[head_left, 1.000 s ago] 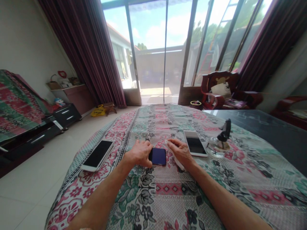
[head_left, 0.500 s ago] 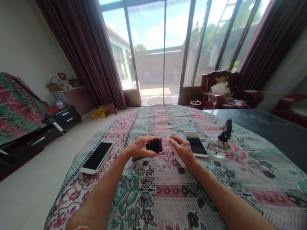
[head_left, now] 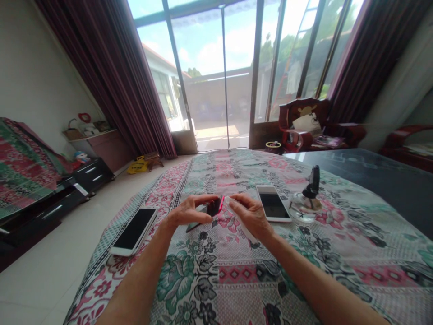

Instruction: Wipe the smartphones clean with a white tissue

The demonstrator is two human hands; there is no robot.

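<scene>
My left hand (head_left: 189, 211) grips a dark phone with a red edge (head_left: 215, 206) between thumb and fingers, tilted above the cloth. My right hand (head_left: 252, 213) is closed on a white tissue or cloth (head_left: 247, 234), which trails below the palm; its pinched tip meets or nearly meets the phone's red edge. Under my left hand lies another dark flat thing (head_left: 193, 225), partly hidden. Just right of my right hand a white phone (head_left: 273, 204) lies screen up. Farther left rests a larger white device with a black screen (head_left: 134, 231), on top of another flat pale thing.
A clear spray bottle with a black nozzle (head_left: 306, 207) stands right of the white phone. The floral tablecloth (head_left: 233, 298) covers the round table. A dark table (head_left: 368, 176) adjoins at right. Beyond are a wooden chair (head_left: 287, 122) and glass doors (head_left: 209, 90).
My right hand has moved left, bringing the white tissue or cloth up to the phone's red edge. My left hand has tilted the phone, so its screen shows narrower. The view has shifted slightly.
</scene>
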